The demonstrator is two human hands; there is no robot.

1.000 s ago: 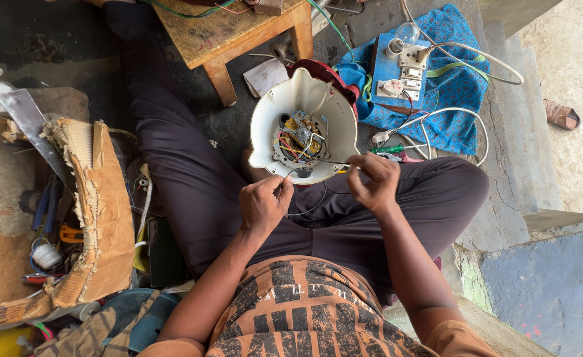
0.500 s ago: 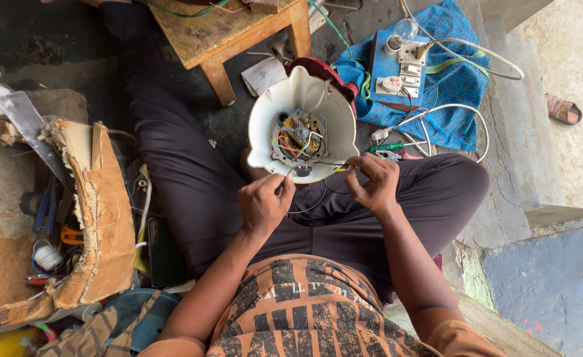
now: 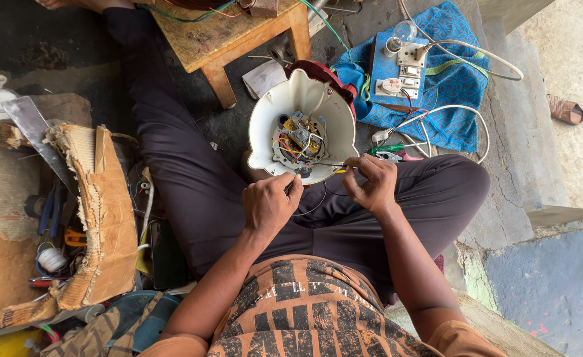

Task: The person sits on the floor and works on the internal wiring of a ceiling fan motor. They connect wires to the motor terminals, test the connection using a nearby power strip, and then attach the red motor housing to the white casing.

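At far left a torn cardboard box (image 3: 100, 218) holds tools. Right of it, the left hand (image 3: 270, 205) has its fingers pressed together, pinching a thin wire just below the white motor housing (image 3: 303, 125), which rests on the person's lap with its windings and coloured leads exposed. The right hand (image 3: 371, 183) pinches the same wire's other end. The step looks like joining or stripping a lead; the next move calls for a steady pull and careful routing. Farther right lies a blue switch board (image 3: 397, 73).
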